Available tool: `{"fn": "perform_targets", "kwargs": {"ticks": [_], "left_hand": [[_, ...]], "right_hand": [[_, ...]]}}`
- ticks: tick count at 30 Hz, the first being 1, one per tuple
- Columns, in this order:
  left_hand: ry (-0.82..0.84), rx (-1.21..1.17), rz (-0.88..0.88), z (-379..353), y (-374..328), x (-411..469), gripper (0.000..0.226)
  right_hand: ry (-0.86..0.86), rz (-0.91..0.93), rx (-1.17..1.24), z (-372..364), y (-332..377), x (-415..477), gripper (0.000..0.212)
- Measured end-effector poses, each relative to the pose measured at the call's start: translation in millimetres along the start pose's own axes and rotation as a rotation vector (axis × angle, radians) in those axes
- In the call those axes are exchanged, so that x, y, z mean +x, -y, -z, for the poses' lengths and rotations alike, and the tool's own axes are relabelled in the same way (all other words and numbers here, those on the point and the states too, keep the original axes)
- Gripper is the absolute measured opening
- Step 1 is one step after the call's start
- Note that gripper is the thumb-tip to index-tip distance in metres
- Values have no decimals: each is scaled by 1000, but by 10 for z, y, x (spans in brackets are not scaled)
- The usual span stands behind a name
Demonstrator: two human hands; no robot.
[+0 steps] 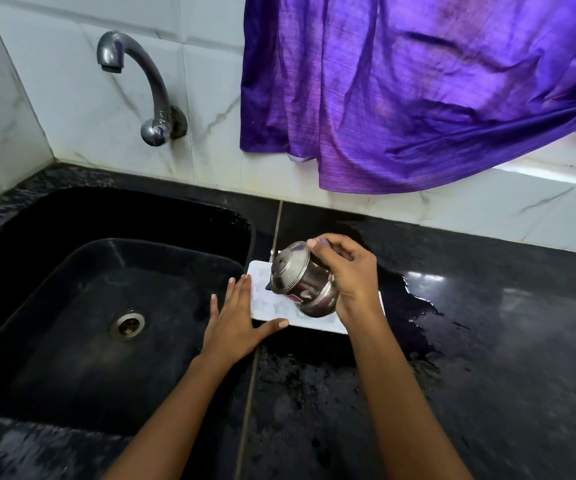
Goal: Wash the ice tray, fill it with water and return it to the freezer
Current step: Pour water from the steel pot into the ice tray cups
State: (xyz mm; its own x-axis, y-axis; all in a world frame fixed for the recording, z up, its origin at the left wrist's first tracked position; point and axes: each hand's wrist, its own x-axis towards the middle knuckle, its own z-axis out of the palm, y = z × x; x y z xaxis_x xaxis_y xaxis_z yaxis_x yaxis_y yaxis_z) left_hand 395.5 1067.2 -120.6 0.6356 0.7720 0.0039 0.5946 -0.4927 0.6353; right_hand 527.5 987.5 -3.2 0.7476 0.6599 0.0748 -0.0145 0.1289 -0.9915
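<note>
Right hand [349, 271] curls its fingers round a shiny round steel pot [300, 282], tipped over the white tray [279, 311] on the wet, glossy black counter [487, 341] just beside the sink [72, 306]. Left hand [234, 320], fingers straight and spread, touches the tray's near corner.

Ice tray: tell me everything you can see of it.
The ice tray is white, plastic-looking and rectangular with rounded corners, its cells facing up. It lies flat on the wet black counter, right beside the sink. The left hand rests straight-fingered against its left end, thumb along the near edge. The right hand holds a tilted steel pot over its middle, hiding part of it; whether the pot touches it is unclear.
</note>
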Motion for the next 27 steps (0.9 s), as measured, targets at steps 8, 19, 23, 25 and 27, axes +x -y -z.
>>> {"fn": "perform_targets", "kwargs": {"ticks": [8,19,23,25,27], "left_hand": [[-51,-69,-59,97,-165,60,120],[-92,-679,-172,227,-678,271,42],[-48,-690,-119,214,-693,459,51],[-32,-704,-110,221,-710,559,59],[-17,-736,-120,236,-735,660,69]], "right_hand": [[-129,-154,295,243,-170,73,9],[-82,-172,398,373,-351,168,16],[-20,-100,205,508,-367,319,12],[-1,-73,92,551,-319,397,10],[8,-47,36,576,-286,505,9]]}}
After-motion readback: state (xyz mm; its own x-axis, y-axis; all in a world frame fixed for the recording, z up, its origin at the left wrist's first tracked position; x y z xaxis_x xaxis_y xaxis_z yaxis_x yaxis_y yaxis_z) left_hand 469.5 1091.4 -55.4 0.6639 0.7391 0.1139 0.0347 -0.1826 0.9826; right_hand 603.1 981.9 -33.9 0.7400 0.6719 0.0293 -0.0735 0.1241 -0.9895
